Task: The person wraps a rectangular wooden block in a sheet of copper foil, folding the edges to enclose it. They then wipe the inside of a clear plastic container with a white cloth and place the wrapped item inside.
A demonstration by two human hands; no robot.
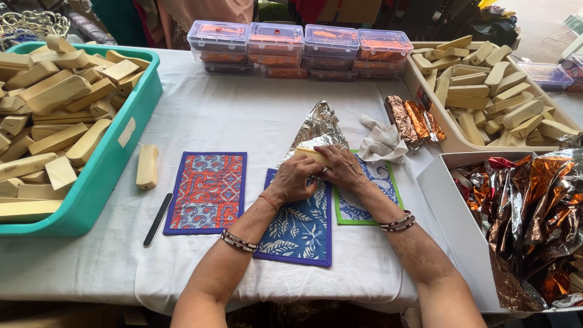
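Blue leaf-print mat [300, 228] nearest us. Just above its top edge, our left hand [296, 179] and right hand [342, 167] both clasp wooden block [311, 155], pressing silver foil sheet [316, 130] around it. Teal tub [115, 161] far left of mat.

1. The wooden block [311, 154] is a pale, oblong piece of light wood. Only its upper long edge shows, since both hands cover the rest. It lies roughly level, tilted slightly down to the right, above the blue leaf-print mat.
2. The foil sheet [317, 129] is silvery and crinkled, rising in a triangular peak behind the block. Its lower edge tucks under the block, and its left corner reaches down toward the tabletop just beside the block.
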